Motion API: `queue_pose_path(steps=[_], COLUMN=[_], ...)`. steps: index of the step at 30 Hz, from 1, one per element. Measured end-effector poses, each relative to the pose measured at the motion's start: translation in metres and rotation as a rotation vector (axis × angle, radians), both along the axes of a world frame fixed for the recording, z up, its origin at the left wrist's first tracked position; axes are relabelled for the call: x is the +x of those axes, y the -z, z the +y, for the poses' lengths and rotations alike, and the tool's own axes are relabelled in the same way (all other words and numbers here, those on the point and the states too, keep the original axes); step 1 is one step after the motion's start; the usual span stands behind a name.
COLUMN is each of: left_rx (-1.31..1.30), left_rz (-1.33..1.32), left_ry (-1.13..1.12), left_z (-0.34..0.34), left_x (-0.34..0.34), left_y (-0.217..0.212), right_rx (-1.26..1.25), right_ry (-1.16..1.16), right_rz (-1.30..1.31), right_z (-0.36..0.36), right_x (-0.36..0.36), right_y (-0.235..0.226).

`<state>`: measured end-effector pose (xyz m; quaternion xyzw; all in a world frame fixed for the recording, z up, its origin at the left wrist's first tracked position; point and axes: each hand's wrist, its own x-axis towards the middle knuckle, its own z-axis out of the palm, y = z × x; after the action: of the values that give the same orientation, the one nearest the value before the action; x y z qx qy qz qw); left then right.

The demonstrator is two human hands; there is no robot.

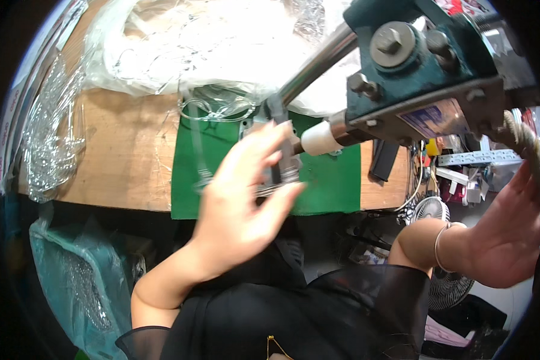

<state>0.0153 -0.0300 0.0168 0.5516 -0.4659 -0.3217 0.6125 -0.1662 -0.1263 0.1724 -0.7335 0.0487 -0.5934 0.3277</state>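
My left hand (237, 189) is at the metal fixture (276, 111) under the press, thumb and fingers curved round a shiny, see-through piece (285, 175) whose kind is blurred. Just right of these fingers is the press's ram with its white collar (321, 139). A thin clear strip (198, 144) stands beside the back of this hand. At the far right, my right hand (501, 231) is raised against the cord-wrapped lever (525, 141) of the green press (417, 78). Its thumb lies along the wrapping, and its other fingers are mostly hidden at the picture's rim.
A green mat (336, 186) covers part of the wooden table (123, 153). Clear plastic bags (162, 45) fill the back, and more plastic (54, 132) hangs at left. A black object (384, 161) lies beside the mat. Below are a bagged bin (72, 264) and a fan (432, 210).
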Motion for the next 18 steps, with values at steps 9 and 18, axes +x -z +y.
queue_pose_path(steps=[9, 18], left_rx=[0.575, 0.070], left_rz=[-0.918, -0.748], left_ry=[-0.388, -0.166], left_z=[0.013, -0.059], left_x=[0.106, 0.069], left_y=[0.092, 0.088], right_rx=[0.146, 0.213], right_ry=[0.048, -0.022], right_rz=[0.146, 0.811], right_z=[-0.017, 0.019], right_x=[-0.009, 0.007], right_y=[0.107, 0.155])
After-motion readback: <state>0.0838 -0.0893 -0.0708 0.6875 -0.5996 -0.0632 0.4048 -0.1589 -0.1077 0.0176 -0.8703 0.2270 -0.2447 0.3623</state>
